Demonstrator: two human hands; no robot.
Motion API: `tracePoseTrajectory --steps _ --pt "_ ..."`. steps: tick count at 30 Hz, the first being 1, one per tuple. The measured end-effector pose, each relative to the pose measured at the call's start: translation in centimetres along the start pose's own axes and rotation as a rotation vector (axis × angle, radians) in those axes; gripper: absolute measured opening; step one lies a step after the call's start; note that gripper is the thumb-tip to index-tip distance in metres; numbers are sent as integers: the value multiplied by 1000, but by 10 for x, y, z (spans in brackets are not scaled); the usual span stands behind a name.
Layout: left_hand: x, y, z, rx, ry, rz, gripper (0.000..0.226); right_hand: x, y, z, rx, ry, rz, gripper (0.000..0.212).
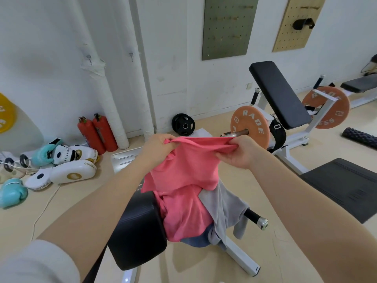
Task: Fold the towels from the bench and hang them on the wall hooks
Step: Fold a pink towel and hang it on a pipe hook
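1. Wall hooks [89, 58]: two show on the wall, far left of your work, both bare.
2. Left hand [158, 147]: your fingers are clamped on one top corner of the pink towel [183, 180].
3. Pink towel: it hangs between your hands, its lower part draped on the tabletop [138, 231]. Lift it clear and pull the top edge taut before folding.
4. Right hand [240, 153]: fingers pinch the other corner.
5. Grey towel [222, 207]: it lies on the tabletop beside the pink one, unfolded.
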State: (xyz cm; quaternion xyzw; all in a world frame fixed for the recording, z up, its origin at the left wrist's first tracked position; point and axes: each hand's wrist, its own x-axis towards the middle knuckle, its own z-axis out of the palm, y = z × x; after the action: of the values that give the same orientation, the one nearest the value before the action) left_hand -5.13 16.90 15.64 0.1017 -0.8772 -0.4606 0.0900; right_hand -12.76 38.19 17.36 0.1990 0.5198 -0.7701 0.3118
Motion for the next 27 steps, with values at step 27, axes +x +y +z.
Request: tracePoseTrajectory --steps 27 --pt "28 -12 -10 -1295 301 -564 21 55 -8 -12 -761 181 -447 17"
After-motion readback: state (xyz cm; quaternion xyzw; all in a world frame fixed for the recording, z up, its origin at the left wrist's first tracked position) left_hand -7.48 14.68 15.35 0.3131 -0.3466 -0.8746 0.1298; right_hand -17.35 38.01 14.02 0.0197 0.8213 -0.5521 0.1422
